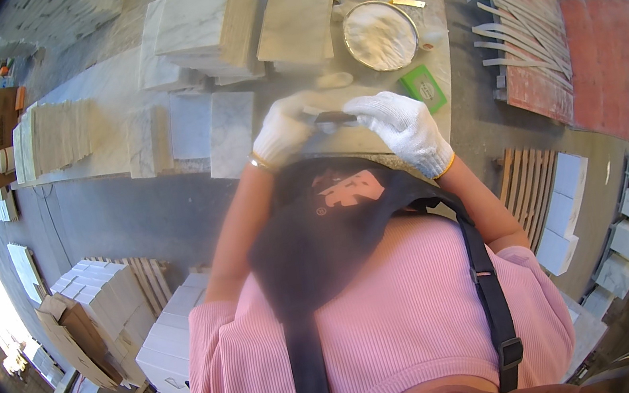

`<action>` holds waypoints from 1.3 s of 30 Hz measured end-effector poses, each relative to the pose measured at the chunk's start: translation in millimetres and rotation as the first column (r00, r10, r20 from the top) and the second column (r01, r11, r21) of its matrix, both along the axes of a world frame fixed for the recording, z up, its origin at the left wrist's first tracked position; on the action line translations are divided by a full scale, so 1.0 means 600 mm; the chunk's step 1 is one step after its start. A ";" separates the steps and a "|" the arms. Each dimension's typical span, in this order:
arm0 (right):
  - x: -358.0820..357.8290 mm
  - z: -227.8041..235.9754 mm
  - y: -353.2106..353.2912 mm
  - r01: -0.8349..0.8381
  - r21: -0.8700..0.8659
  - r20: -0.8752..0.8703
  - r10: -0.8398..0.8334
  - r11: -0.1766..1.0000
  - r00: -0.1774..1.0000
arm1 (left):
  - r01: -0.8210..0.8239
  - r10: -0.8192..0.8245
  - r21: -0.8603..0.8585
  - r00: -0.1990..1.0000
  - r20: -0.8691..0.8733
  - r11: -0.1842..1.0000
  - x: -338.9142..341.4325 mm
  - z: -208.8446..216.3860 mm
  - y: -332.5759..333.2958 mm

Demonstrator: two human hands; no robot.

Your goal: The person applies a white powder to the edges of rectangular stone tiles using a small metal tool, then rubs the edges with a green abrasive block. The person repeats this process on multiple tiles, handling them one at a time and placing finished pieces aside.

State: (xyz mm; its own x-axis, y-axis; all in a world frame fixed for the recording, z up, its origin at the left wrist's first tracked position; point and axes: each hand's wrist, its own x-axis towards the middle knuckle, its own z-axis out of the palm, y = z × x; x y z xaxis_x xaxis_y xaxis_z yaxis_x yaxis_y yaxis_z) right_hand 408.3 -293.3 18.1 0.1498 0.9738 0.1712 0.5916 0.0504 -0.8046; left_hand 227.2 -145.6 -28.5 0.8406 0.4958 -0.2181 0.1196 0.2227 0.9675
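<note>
Over the near edge of the work table (426, 28), both my hands are raised close together in white knit gloves. My left hand (285, 130) is closed, its fingers around one end of a thin, flat grey piece (332, 117). My right hand (398, 124) pinches the other end, its fingers bent over the top. The piece is seen nearly edge-on and its kind is unclear. Just beyond the hands lies a small pale oval thing (334, 80). A round basin (415, 31) with white material inside stands further off, and a green box (422, 89) sits right of my right hand.
Stacks of marbled stone tiles (210, 22) and upright tiles (53, 141) cover the table's left and far parts. Right of it, pale strips (520, 31) lie on a red board (610, 66). White boxes (107, 294) and a wooden pallet (526, 187) stand behind me.
</note>
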 end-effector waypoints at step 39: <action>-0.076 -0.032 -0.032 0.363 -0.046 -0.023 -0.364 0.931 0.931 | -0.043 0.052 0.170 0.997 -0.051 0.985 -0.007 -0.058 -0.017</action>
State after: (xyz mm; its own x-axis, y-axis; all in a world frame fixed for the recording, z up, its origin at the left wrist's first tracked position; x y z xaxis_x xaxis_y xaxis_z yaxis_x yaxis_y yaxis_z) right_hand 363.0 -312.6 -0.9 0.4991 0.8578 0.1230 0.5388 -0.1961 -0.8193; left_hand 222.8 -156.0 -63.6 0.8041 0.5686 -0.1735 0.1670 0.0640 0.9839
